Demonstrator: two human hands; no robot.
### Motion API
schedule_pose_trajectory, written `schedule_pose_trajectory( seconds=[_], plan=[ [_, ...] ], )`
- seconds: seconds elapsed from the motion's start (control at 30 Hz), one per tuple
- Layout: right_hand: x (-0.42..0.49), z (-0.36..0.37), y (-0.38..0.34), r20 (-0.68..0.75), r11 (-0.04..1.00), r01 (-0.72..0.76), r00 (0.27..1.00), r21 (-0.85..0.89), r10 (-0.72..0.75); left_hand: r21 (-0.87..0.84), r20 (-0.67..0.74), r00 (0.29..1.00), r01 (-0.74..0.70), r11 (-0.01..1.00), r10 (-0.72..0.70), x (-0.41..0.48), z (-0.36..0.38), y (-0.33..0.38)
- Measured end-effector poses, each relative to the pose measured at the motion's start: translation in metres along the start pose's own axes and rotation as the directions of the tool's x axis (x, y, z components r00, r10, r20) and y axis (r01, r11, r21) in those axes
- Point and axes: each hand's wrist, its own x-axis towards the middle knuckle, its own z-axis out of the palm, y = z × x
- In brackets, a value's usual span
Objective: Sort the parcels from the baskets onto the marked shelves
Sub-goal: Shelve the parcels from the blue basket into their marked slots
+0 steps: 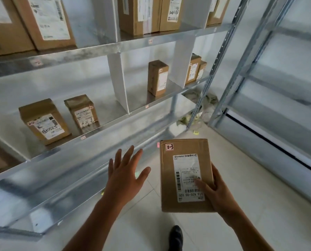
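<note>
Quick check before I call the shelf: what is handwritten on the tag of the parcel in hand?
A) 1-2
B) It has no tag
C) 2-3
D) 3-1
C: the white tag at the top left corner of the parcel, which the right hand holds, reads 2-3.

- left hand (125, 175): bare, back of it showing, all five fingers in view;
- right hand (217, 192): bare, only its thumb and back showing;
- left forearm (95, 220) and right forearm (245, 227): bare down to the bottom edge of the view;
- shoe (176, 238): dark, rounded toe, faint sheen on top; only one in view
</note>
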Motion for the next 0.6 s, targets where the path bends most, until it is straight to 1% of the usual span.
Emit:
schedule_pose_trajectory(
  seconds=[0.1, 0.23, 0.37, 0.43, 0.5, 0.53, 0.6],
  plan=[
    [0.057, -0.023, -0.015, 0.061, 1.0, 0.017, 0.998, -0.003, -0.017, -0.036, 0.003, 0.999, 0.039, 0.999, -0.039, 0.046, 0.009, 0.027],
    [0.127, -0.05, -0.043, 0.157, 0.999, 0.04, 0.987, -0.001, -0.04, -0.13, 0.014, 0.993, 0.119, 0.984, -0.118, 0.105, 0.011, 0.066],
    [0.19, -0.065, -0.066, 0.269, 0.998, 0.06, 0.962, -0.036, -0.048, -0.274, 0.044, 0.978, 0.208, 0.939, -0.204, 0.153, 0.014, 0.091],
    [0.218, -0.064, -0.077, 0.308, 0.996, 0.074, 0.95, -0.057, -0.053, -0.351, 0.06, 0.967, 0.253, 0.901, -0.248, 0.17, 0.015, 0.097],
    [0.246, -0.057, -0.087, 0.351, 0.994, 0.091, 0.934, -0.058, -0.065, -0.449, 0.05, 0.965, 0.253, 0.857, -0.259, 0.187, 0.016, 0.099],
    [0.26, -0.053, -0.091, 0.377, 0.994, 0.093, 0.924, -0.054, -0.066, -0.522, 0.03, 0.966, 0.233, 0.821, -0.256, 0.197, 0.015, 0.098],
    [0.29, -0.044, -0.099, 0.435, 0.995, 0.091, 0.898, -0.033, -0.068, -0.683, -0.015, 0.966, 0.18, 0.708, -0.26, 0.217, 0.015, 0.093]
  ],
)
